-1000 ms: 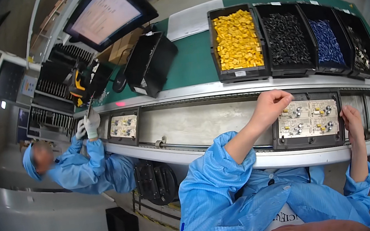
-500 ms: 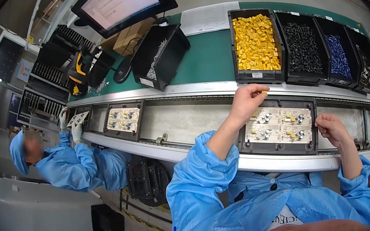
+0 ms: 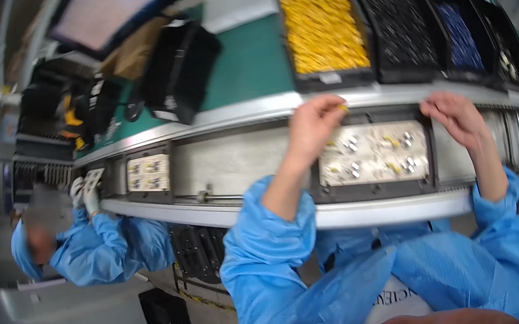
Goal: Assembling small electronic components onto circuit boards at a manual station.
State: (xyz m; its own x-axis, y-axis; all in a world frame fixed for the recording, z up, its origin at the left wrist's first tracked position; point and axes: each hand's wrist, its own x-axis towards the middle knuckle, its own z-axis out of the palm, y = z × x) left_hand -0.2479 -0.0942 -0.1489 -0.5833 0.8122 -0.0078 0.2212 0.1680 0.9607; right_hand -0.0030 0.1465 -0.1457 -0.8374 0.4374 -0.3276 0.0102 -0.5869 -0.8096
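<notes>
My left hand (image 3: 316, 128) is closed in a pinch on a small yellow box-shaped electronic component (image 3: 343, 108), over the far left corner of a pale circuit board (image 3: 374, 157). That board lies in a dark carrier frame (image 3: 371, 191) on the conveyor, with several yellow and round silver-topped parts standing on it. Past the frame's right edge, my right hand (image 3: 458, 120) hovers with thumb and fingers pressed together. Whatever its fingertips may hold is too small and blurred to make out.
Beyond the rail stand bins of yellow parts (image 3: 324, 31), black parts (image 3: 402, 27), blue parts (image 3: 462, 44). Another black bin (image 3: 182, 69) sits left, near a monitor (image 3: 110, 13). Down the line, a gloved co-worker (image 3: 94, 244) holds a board; another framed board (image 3: 148, 173) lies between us.
The head view has shifted and blurred. My right hand has risen from beside the frame's right edge toward the far rail. My left hand still pinches the yellow component above the board.
</notes>
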